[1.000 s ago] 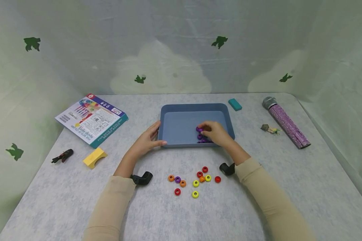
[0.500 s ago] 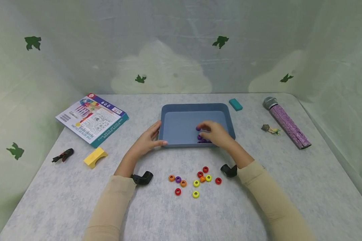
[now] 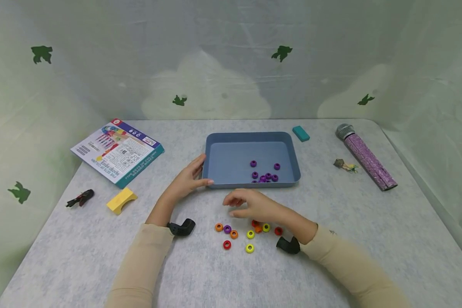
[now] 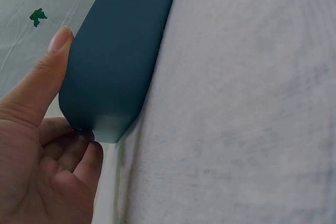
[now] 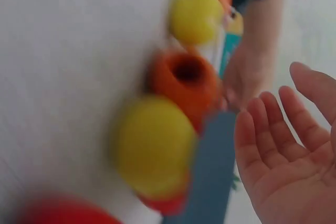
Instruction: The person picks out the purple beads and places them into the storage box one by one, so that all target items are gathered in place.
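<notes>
My left hand (image 3: 185, 184) holds the near left corner of a blue tray (image 3: 231, 154). In the left wrist view its thumb (image 4: 61, 40) lies on the tray's rim and the fingers bend at the corner. Several purple beads (image 3: 275, 177) lie inside the tray, mostly towards its near right. My right hand (image 3: 254, 206) hovers before the tray's near side, holding nothing, fingers loosely bent. Below it on the table are loose beads: a purple bead (image 3: 227, 229), orange beads (image 3: 234, 234), red beads (image 3: 226, 245) and yellow beads (image 3: 250, 248). The right hand partly covers this group's far side.
At the left lie a cardboard box (image 3: 117, 152), a yellow arch block (image 3: 122, 201) and a small dark clip-like object (image 3: 81, 198). A teal block (image 3: 300, 133) is behind the tray's right corner. Further right are a glittery pink microphone (image 3: 365, 156) and a small figurine (image 3: 345, 165).
My right hand has let go of a purple bead in the tray and come back over the near rim, towards the loose beads. The left hand stays at the corner.
</notes>
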### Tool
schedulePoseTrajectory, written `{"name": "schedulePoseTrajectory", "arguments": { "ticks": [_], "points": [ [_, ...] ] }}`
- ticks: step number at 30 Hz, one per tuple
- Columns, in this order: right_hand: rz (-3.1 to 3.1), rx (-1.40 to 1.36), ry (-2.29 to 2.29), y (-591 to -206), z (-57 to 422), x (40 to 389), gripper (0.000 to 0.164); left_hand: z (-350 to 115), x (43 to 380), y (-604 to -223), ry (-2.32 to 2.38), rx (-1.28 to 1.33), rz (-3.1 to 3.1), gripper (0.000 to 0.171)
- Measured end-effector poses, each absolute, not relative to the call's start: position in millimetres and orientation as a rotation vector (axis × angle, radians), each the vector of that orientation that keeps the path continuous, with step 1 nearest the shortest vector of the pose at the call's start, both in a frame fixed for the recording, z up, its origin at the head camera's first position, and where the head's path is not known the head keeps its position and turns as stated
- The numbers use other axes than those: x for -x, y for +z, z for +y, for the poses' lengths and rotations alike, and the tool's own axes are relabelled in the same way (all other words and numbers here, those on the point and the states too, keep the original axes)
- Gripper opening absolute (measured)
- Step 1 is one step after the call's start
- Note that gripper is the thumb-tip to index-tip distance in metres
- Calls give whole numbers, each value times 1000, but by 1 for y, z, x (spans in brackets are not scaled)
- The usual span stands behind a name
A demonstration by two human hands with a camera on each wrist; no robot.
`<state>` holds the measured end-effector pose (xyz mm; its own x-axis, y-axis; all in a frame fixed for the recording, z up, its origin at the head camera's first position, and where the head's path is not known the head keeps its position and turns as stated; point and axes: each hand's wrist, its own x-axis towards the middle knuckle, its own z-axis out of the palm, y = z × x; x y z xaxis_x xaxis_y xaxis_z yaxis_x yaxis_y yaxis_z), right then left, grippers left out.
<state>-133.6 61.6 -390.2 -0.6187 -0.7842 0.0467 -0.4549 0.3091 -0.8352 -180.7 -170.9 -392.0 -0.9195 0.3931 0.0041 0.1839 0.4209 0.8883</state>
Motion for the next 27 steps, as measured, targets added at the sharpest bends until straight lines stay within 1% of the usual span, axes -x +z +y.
{"name": "schedulePoseTrajectory", "arguments": {
  "ticks": [8,13,19,22,27],
  "points": [
    [2062,1113,-1119,-407,54,124,19,-178,192,-413,1483,-492,2483,92],
    [2051,1163,-1076,-410,51,123,19,-180,193,-418,1486,-489,2493,91],
    [2074,1256,-1002,-412,50,124,20,-179,193,-418,1469,-493,2491,91],
    [2089,1240,-997,-409,50,124,18,-180,193,-417,1474,-501,2493,91],
    [2147,1162,-1105,-395,60,135,19,-173,184,-399,1498,-506,2479,86]
  ]
}}
